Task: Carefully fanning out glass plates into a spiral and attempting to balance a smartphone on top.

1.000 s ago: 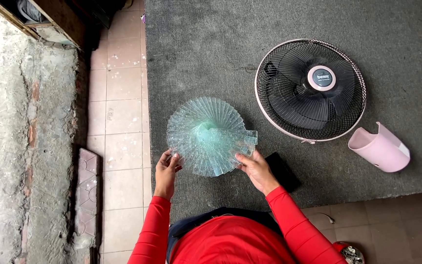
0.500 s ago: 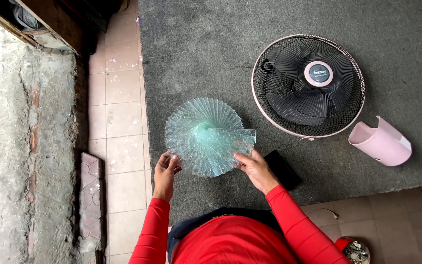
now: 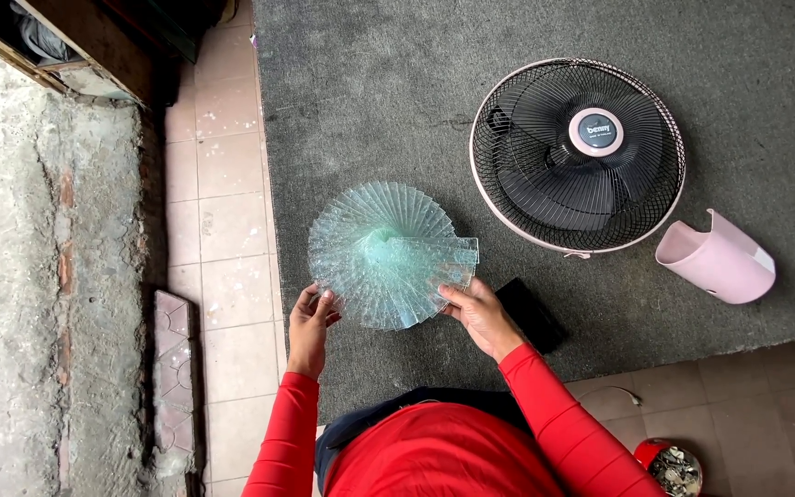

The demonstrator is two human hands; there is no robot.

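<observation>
A: Status on the hands?

B: Both on the fanned glass strips. Clear, greenish strips spread out in a near-full circle, like a spiral stack. It sits over the left edge of the grey carpet, just in front of the person.

A: Grip?

B: Left hand is at the lower-left edge of the fan, fingers curled, fingertips touching the rim. Pinch or just contact, can't tell. Right hand is at the lower-right edge, thumb on top of the outermost strips, fingers underneath. That one looks like a hold on the strips.

A: Is the stack lifted or lying flat?

B: Can't tell from the head view. Looks flat or close to it.

A: What else is around?

B: Fan head with black grille, black blades and pink rim, lying face up on the carpet, up and right of the glass, well apart from it. Pink plastic housing piece just right of the fan, on its side, open end facing left. Flat black object on the carpet just beside the right hand, partly hidden by it.

A: Floor?

B: Pale tiled floor left of the carpet, rough concrete further left. Red container with small bits in it at the bottom right, on the tiles. Person wears red long sleeves.
</observation>
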